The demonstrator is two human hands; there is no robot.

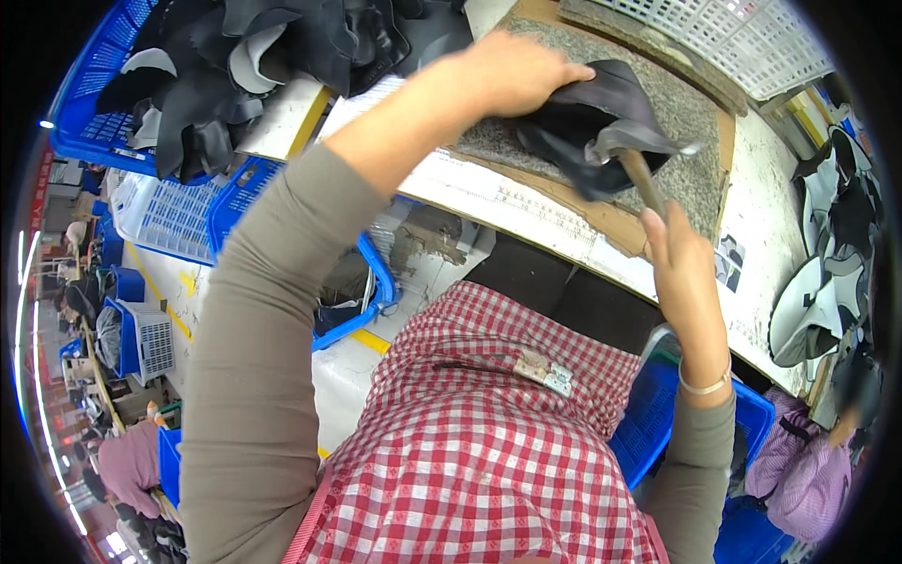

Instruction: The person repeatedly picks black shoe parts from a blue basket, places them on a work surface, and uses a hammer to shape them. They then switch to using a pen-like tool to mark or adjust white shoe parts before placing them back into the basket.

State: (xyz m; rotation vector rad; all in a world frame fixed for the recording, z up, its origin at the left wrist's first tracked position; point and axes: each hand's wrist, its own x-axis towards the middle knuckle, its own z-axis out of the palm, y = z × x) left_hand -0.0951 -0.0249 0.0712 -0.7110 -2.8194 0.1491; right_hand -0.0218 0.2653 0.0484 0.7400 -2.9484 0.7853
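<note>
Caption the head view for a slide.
Left hand holding a black piece on a grey slab, a hammer gripped in the right hand.

Holding a hammer (639, 177) in the right hand (686, 273) over a black piece (611, 94), gripping that piece with the left hand (517, 73) above a speckled slab (693, 108), right of a blue basket (77, 127).

Hammer head (644, 140): motion-blurred
White crate (714, 39): cut off by top edge
Black pile (319, 47): top out of frame
</note>
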